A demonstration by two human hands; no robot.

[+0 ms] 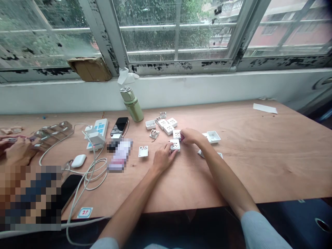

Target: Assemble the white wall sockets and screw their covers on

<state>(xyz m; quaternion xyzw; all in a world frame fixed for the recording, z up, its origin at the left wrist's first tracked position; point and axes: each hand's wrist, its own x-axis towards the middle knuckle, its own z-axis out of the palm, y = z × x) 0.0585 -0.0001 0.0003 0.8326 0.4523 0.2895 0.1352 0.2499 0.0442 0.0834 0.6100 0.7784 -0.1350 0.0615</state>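
My left hand (163, 157) is closed around a small white socket module (175, 145) that rests on the wooden table (259, 162). My right hand (189, 136) is curled just above it, with something dark red showing at the fingers; I cannot make out what it is. Beside the right hand lies another white socket module (176, 134). Several more white modules (167, 125) are clustered behind it. A flat white cover plate (143, 151) lies left of my left hand.
A white open shell (213, 137) sits right of my right hand. A pale green bottle (132, 103), a black phone (119, 126), a white power strip (97, 135) with looping cables and a clear tray (52, 133) lie to the left. Another person's hand (15, 152) works at the far left.
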